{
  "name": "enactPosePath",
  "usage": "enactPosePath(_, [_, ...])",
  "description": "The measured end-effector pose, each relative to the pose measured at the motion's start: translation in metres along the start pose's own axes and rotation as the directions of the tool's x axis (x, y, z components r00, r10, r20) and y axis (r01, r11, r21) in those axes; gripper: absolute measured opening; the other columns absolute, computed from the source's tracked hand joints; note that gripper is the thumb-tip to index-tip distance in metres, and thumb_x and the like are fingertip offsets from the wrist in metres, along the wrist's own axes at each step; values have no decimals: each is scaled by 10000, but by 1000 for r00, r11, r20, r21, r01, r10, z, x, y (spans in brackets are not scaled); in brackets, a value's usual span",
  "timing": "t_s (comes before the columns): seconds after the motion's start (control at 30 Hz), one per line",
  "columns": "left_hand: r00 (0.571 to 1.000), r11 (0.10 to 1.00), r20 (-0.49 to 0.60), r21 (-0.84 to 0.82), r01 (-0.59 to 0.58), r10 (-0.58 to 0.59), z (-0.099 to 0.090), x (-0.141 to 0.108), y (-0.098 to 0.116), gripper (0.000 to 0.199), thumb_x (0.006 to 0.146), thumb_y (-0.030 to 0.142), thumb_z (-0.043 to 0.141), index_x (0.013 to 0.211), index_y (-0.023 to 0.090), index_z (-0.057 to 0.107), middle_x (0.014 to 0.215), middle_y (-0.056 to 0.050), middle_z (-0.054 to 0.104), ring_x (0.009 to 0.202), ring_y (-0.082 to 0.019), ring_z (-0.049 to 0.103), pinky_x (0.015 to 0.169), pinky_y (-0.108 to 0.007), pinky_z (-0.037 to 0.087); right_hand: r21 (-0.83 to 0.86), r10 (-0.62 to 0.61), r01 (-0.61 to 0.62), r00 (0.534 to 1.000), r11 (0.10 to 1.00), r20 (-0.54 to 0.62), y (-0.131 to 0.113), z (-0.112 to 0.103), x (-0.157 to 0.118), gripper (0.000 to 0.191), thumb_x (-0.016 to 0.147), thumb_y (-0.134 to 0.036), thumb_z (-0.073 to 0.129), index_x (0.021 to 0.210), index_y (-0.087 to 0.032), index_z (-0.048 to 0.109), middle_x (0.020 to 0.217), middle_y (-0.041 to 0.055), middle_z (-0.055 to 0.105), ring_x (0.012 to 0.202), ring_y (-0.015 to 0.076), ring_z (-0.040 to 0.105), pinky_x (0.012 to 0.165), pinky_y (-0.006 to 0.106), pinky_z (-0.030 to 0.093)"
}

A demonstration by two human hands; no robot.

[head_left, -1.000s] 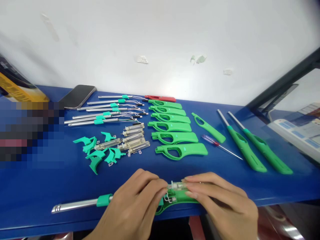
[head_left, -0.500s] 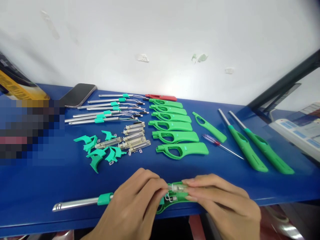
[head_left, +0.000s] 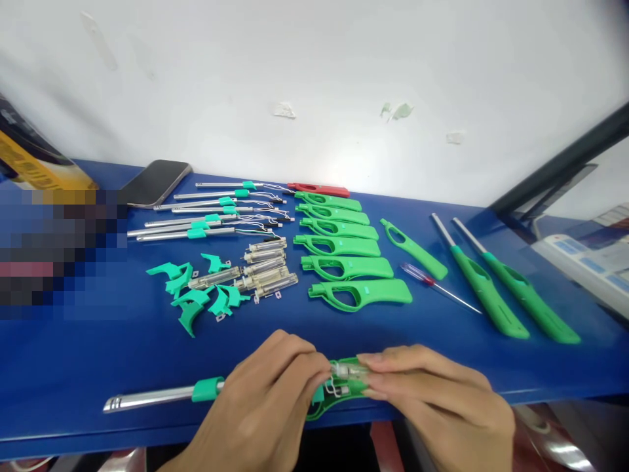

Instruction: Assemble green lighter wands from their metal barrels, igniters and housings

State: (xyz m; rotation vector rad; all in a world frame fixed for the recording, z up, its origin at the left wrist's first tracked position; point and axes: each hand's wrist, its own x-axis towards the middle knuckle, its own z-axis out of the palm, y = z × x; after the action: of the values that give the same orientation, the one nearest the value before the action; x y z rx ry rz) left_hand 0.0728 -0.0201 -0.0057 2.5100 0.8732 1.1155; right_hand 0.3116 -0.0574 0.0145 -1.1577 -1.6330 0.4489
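Observation:
At the table's front edge lies a green lighter shell point(head_left: 328, 408), partly covered by my hands, with white wires inside it. My right hand point(head_left: 437, 393) pinches a clear gas tank point(head_left: 354, 372) over the shell. The fingers of my left hand point(head_left: 270, 390) are closed at the tank's left end; exactly what they grip is hidden. A silver tube point(head_left: 152, 399) with a teal collar point(head_left: 207, 389) sticks out to the left from under my left hand.
Behind are green shells point(head_left: 361, 294), clear tanks point(head_left: 275, 284), teal triggers point(head_left: 191, 308) and wired metal tubes point(head_left: 211, 231). A screwdriver point(head_left: 427, 280) and two long lighters point(head_left: 521, 295) lie right. A phone point(head_left: 156, 182) rests back left, before the white wall.
The camera view has shifted very slightly. Both hands stay in nearly the same place, and the clear tank sits a little differently between the fingers.

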Motion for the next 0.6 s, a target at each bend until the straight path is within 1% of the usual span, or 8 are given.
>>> enactPosePath(0.17, [999, 998, 18, 52, -33, 32, -2, 4, 2, 305, 1202, 65, 477, 1157, 136, 770, 1115, -20, 828, 1004, -157, 730, 904, -303, 626, -18, 13, -13, 1000, 1000, -2, 3, 0, 1, 166, 1049, -227, 852, 947, -326, 938, 974, -52, 920, 799, 139, 902, 792, 133, 722])
enactPosePath(0.23, [1000, 998, 24, 63, -15, 13, -4, 5, 3, 300, 1210, 78, 472, 1159, 131, 763, 1126, -25, 831, 1015, -158, 734, 912, -300, 631, -23, 20, -20, 1000, 1000, 9, 4, -1, 0, 183, 1035, -187, 850, 974, -337, 937, 997, -62, 920, 821, 136, 903, 795, 134, 723])
enactPosePath(0.33, [1000, 999, 19, 50, 4, -5, -5, 4, 3, 309, 1222, 96, 453, 1136, 127, 749, 1084, -25, 824, 991, -149, 731, 904, -286, 641, -24, 25, -25, 999, 999, 24, 3, -2, -2, 222, 1020, -149, 848, 1010, -353, 934, 1026, -76, 920, 837, 129, 902, 804, 138, 725])
enactPosePath(0.5, [1000, 998, 16, 56, -19, 18, 1, 4, 1, 314, 1220, 95, 453, 1115, 140, 745, 1056, -19, 813, 964, -150, 725, 883, -292, 643, -11, 28, -28, 1000, 1000, 4, 2, -1, -2, 175, 1032, -203, 860, 967, -349, 932, 994, -78, 917, 813, 125, 898, 789, 128, 715])
enactPosePath(0.6, [999, 997, 11, 66, -42, 41, 1, 5, 4, 296, 1214, 95, 470, 1142, 136, 754, 1078, -25, 821, 977, -157, 736, 885, -299, 645, -40, 48, -48, 999, 998, 17, 4, -2, -3, 176, 1035, -209, 859, 1005, -367, 930, 1012, -82, 917, 806, 117, 890, 794, 128, 708])
